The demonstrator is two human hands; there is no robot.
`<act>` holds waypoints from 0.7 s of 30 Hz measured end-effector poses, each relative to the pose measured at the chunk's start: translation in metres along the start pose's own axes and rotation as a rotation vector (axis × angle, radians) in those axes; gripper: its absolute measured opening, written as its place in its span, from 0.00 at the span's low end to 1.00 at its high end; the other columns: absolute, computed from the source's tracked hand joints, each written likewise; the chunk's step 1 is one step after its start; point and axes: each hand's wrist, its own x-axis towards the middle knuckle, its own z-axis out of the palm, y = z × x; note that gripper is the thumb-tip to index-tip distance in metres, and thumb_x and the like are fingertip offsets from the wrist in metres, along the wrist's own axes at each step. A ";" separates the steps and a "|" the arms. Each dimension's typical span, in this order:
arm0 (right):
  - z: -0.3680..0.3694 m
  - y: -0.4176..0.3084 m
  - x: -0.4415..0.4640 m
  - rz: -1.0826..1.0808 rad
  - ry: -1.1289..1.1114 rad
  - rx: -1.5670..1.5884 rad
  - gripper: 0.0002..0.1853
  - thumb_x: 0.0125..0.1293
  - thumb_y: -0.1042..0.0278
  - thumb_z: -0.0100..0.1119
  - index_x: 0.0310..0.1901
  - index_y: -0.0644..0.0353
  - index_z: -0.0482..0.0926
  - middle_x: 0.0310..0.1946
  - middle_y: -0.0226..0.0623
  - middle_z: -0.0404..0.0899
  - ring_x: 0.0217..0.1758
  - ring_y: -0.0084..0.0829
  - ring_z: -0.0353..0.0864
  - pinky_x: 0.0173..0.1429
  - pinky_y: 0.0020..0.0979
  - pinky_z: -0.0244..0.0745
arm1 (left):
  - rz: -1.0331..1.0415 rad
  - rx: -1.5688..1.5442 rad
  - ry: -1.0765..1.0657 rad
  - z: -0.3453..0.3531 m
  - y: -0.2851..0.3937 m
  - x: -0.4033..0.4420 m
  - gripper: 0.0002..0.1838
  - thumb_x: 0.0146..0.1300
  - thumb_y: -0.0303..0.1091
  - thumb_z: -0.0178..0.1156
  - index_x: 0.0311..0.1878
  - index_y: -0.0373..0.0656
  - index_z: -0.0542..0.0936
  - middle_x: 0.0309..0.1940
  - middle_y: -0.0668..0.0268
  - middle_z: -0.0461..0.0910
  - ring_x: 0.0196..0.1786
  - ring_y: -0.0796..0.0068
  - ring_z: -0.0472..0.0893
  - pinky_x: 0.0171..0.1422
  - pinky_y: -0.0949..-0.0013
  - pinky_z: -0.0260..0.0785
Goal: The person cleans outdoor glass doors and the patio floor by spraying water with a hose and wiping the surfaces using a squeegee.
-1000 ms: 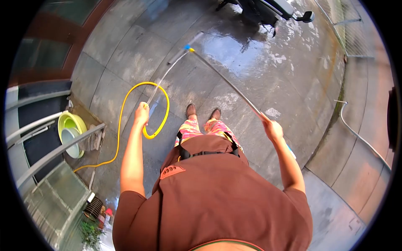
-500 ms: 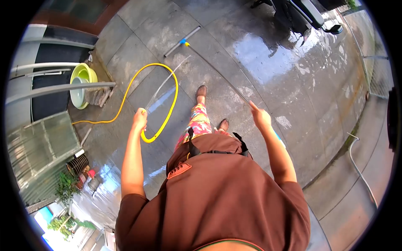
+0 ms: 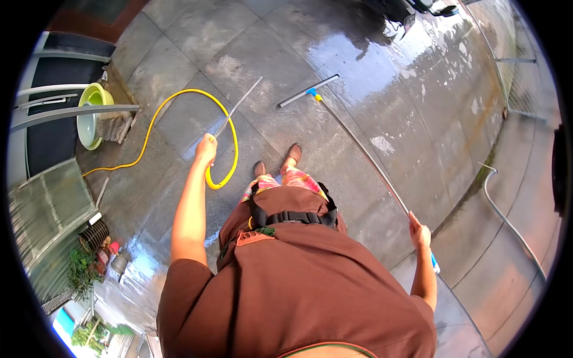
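Observation:
My left hand [image 3: 206,150] is closed round the end of a yellow hose [image 3: 235,143], which loops beside it and trails off to the left. A thin jet of water [image 3: 243,98] shoots from the hose end onto the wet floor. My right hand [image 3: 419,232] grips the long metal pole of a floor squeegee [image 3: 370,158], near its blue handle end. Up ahead, the squeegee's blade [image 3: 308,90] lies against the tiles, joined to the pole by a blue and yellow connector.
Wet grey tiles [image 3: 239,42] spread around my feet. At left are a yellow-green basin [image 3: 107,98], metal rails and potted plants [image 3: 83,265]. A parked motorbike [image 3: 397,12] stands at the top. On the right, a pale hose [image 3: 507,215] lies beyond a kerb and a mesh fence.
The squeegee blade has come closer and to the right, and my right hand has drawn back with the pole. My left hand and the hose have shifted slightly; my feet have moved.

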 end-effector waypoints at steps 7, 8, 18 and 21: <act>0.026 -0.124 0.077 -0.259 0.132 0.149 0.24 0.65 0.61 0.54 0.63 0.33 0.70 0.29 0.54 0.79 0.33 0.55 0.80 0.37 0.51 0.75 | -0.006 -0.086 0.074 -0.013 -0.066 -0.035 0.09 0.69 0.39 0.47 0.44 0.45 0.71 0.18 0.61 0.74 0.13 0.67 0.74 0.17 0.62 0.69; 0.029 -0.156 0.094 -0.296 0.123 0.165 0.24 0.66 0.61 0.53 0.64 0.34 0.70 0.30 0.55 0.79 0.33 0.56 0.80 0.38 0.51 0.75 | -0.009 -0.138 0.086 -0.016 -0.084 -0.039 0.09 0.69 0.39 0.48 0.44 0.45 0.72 0.18 0.61 0.75 0.13 0.67 0.74 0.17 0.62 0.69; 0.035 -0.558 0.178 -0.575 0.031 0.060 0.25 0.69 0.58 0.46 0.68 0.35 0.63 0.42 0.50 0.82 0.46 0.50 0.82 0.50 0.49 0.76 | -0.208 -0.456 0.251 -0.061 -0.302 -0.125 0.09 0.70 0.40 0.46 0.46 0.48 0.70 0.15 0.67 0.66 0.10 0.74 0.65 0.12 0.65 0.62; 0.043 -0.646 0.164 -0.621 -0.034 0.021 0.25 0.70 0.55 0.46 0.68 0.33 0.63 0.47 0.48 0.81 0.52 0.48 0.80 0.54 0.44 0.76 | -0.355 -0.603 0.293 -0.073 -0.375 -0.176 0.09 0.71 0.42 0.46 0.47 0.51 0.70 0.15 0.69 0.63 0.10 0.76 0.62 0.12 0.66 0.59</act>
